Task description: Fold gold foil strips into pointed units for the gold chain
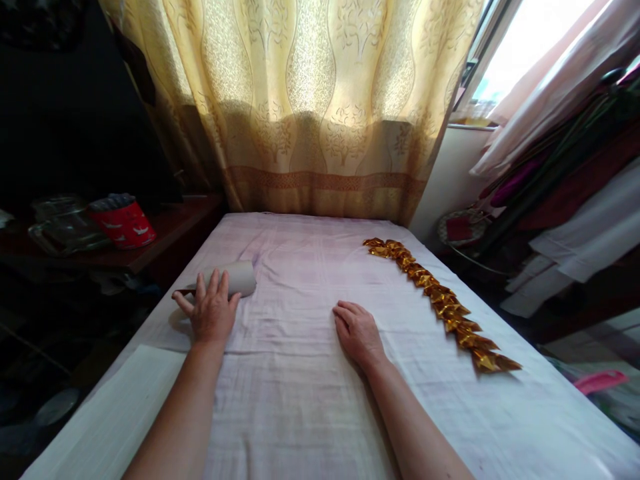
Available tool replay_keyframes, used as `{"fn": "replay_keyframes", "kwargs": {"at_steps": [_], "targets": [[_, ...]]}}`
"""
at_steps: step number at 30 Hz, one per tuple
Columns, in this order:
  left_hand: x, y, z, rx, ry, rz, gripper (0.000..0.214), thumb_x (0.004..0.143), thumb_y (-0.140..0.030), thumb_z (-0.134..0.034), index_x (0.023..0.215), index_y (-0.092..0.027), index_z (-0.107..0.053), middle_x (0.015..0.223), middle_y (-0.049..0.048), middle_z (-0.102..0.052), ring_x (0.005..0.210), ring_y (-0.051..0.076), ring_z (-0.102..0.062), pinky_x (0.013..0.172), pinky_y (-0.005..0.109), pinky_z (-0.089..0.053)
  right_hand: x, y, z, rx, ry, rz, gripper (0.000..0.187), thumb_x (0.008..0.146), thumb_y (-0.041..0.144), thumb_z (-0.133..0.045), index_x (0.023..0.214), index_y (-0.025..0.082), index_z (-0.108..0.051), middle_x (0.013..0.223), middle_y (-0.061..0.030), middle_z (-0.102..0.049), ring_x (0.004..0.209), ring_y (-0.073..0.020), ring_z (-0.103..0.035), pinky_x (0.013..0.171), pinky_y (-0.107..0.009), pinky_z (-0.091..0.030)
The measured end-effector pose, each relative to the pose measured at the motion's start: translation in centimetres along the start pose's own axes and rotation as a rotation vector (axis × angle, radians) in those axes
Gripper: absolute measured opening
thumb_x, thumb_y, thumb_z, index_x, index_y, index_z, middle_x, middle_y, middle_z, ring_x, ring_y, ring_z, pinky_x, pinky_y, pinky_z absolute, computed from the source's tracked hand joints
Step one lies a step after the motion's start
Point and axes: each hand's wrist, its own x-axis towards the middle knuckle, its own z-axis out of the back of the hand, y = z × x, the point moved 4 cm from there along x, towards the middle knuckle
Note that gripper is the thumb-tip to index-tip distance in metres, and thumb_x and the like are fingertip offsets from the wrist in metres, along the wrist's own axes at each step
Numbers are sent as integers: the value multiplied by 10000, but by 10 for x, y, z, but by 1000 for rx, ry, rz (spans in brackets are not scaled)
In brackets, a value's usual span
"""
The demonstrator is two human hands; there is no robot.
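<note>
My left hand (214, 317) lies over a grey cardboard-like roll (241, 277) at the left side of the bed-like surface. Its fingers are spread and touch the roll's near side without wrapping round it. A thin dark reddish-brown strip (186, 292) shows at the roll's left end, partly behind my fingers. My right hand (359, 333) rests on the pale sheet near the middle, fingers side by side and slightly bent, with nothing visible in it. To its right, several folded shiny gold foil pieces (443, 300) lie in a long overlapping row.
A white sheet-like piece (130, 400) lies at the front left. On a dark side table stand a red container (124, 223) and a glass jug (65, 227). Yellow curtains (310, 100) hang behind; clothes (585, 220) hang at the right, above a pink object (600, 381).
</note>
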Motion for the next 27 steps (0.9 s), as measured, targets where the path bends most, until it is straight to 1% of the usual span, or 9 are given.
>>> {"fn": "replay_keyframes", "kwargs": {"at_steps": [5,10,12,15,18,20,23,25,27], "targets": [[0,4,0,-42,-37,-5,392,960,-277,-481,1326,-221,-608,1415,124,-586,1449,368,-312,1118,732,77,-1,-1,0,24,-9,-8,267,906,188,-532,1058,207,-750,1177,-91,-721,1118,-249,-647,1020,-411,-483],[-1,1,0,-72,-52,-16,363,976,-301,-467,1286,-237,-645,1385,114,-613,1451,365,-319,1112,730,91,-1,-3,0,35,-23,2,271,900,184,-528,1047,206,-755,1162,-89,-727,1102,-244,-650,1010,-404,-489],[0,-3,2,-106,-60,-34,344,982,-317,-461,1237,-240,-678,1364,116,-629,1443,375,-335,1103,740,87,-1,-4,-1,43,-33,11,272,896,192,-527,1040,202,-757,1157,-92,-729,1095,-247,-653,1003,-410,-494],[1,-16,7,-198,-111,-118,307,968,-344,-498,1128,-225,-732,1298,123,-673,1392,398,-419,1115,738,44,-1,-6,-2,79,-52,23,272,890,207,-520,1008,202,-765,1128,-93,-739,1072,-249,-663,988,-414,-506],[-5,-41,12,-281,-132,-238,283,968,-349,-507,1039,-226,-752,1237,107,-710,1332,373,-508,1149,705,-21,-1,-8,-1,161,-82,9,280,889,234,-508,999,214,-764,1074,-86,-756,1031,-237,-684,970,-405,-521],[-12,-64,13,-342,-79,-332,274,969,-346,-508,1041,-235,-747,1214,94,-722,1304,337,-547,1172,661,-106,-1,-12,0,246,-108,-44,295,883,267,-504,1025,218,-758,1054,-82,-762,1003,-229,-699,949,-393,-537],[-27,-96,14,-427,36,-426,259,965,-327,-511,1003,-232,-749,1191,81,-734,1268,314,-582,1175,643,-164,-4,-22,2,396,-166,-214,348,870,334,-496,1072,197,-744,1057,-92,-764,969,-230,-715,906,-387,-566],[-38,-114,14,-479,153,-459,254,958,-328,-522,955,-233,-758,1175,72,-741,1247,304,-600,1175,626,-205,-6,-29,3,488,-213,-329,382,859,378,-497,1076,177,-739,1064,-105,-762,972,-238,-718,900,-395,-574],[-47,-127,14,-515,301,-457,263,953,-346,-528,923,-239,-766,1148,60,-752,1213,292,-625,1168,613,-245,-9,-33,3,563,-244,-393,394,847,412,-509,1065,175,-736,1068,-106,-763,993,-243,-715,917,-406,-570]]}}
